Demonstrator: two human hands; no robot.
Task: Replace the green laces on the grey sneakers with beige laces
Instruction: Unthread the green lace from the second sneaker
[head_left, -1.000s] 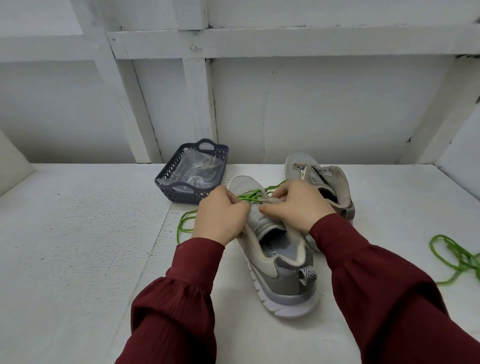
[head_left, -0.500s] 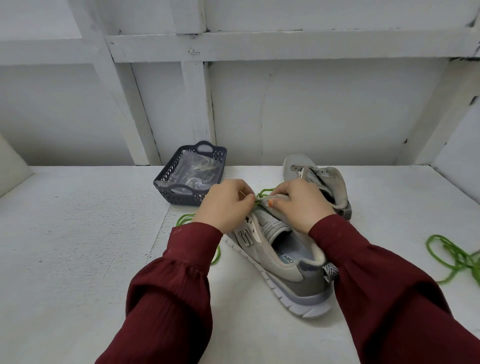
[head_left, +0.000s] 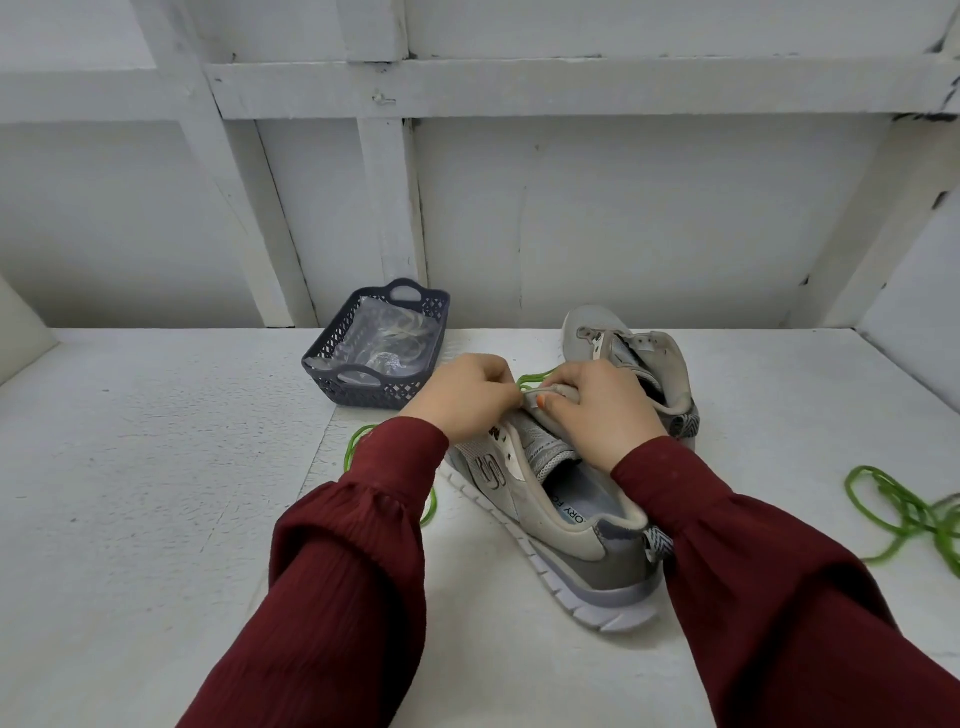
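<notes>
The left hand and the right hand meet over the front of the near sneaker, a grey and beige mesh trainer with a white ribbed sole. It lies on the white table with its heel toward the camera. 1 second ago this shoe stood square on its sole. It has since been turned and tipped so its logo side faces up and to the left, and it has kept that pose for the last 0.5 seconds while the hands barely shifted. The left hand's fingers are curled tight, and their tips appear to pinch the thin bright green lace where it loops out near the toe, though the contact itself is hidden. The right hand is curled over the front of the tongue with its thumb pressed down, steadying the shoe. The rest of that lace trails left across the table and passes under the left sleeve. The tilt probably gives better access to the last crossing, since the upper eyelets already look bare. The far sneaker, a matching grey shoe just behind the right hand, shows no lace, and a loose green lace lies well apart at the right. So stripping seems nearly done. The clear packet in the dark grey lattice plastic basket seems to hold pale laces, so no beige has been threaded yet.
</notes>
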